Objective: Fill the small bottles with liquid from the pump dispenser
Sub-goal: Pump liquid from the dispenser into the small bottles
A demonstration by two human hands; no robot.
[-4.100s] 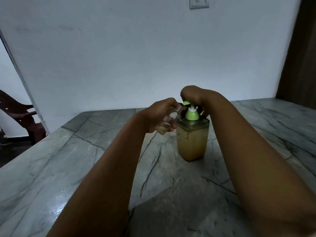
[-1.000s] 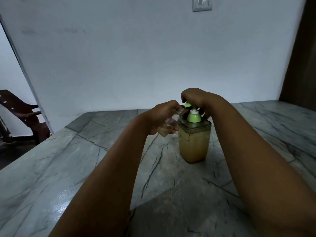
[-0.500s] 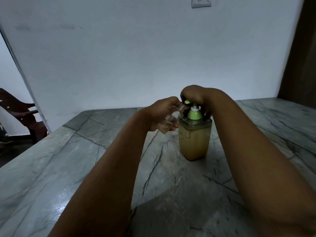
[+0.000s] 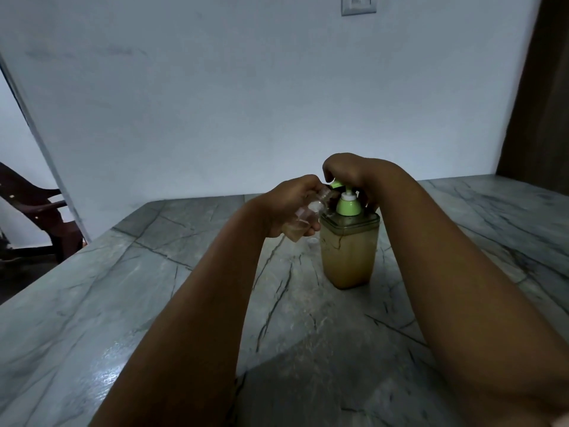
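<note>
A square clear pump dispenser (image 4: 349, 254) with tan liquid and a green pump top stands on the marble table (image 4: 154, 288). My right hand (image 4: 351, 171) is closed over the green pump head from above. My left hand (image 4: 289, 204) grips a small clear bottle (image 4: 303, 221), tilted with its open mouth against the spout. A little pale liquid sits in the bottle's lower end. The spout tip is partly hidden by my fingers.
A small white object (image 4: 312, 241) lies on the table behind the bottle, mostly hidden. A white wall with a switch plate (image 4: 358, 4) rises behind the table. A dark wooden chair (image 4: 34, 217) stands off the table's left edge.
Both hands keep their grips on the bottle and the pump head. The pump head shifts slightly up and down between frames, and my view moves a little.
</note>
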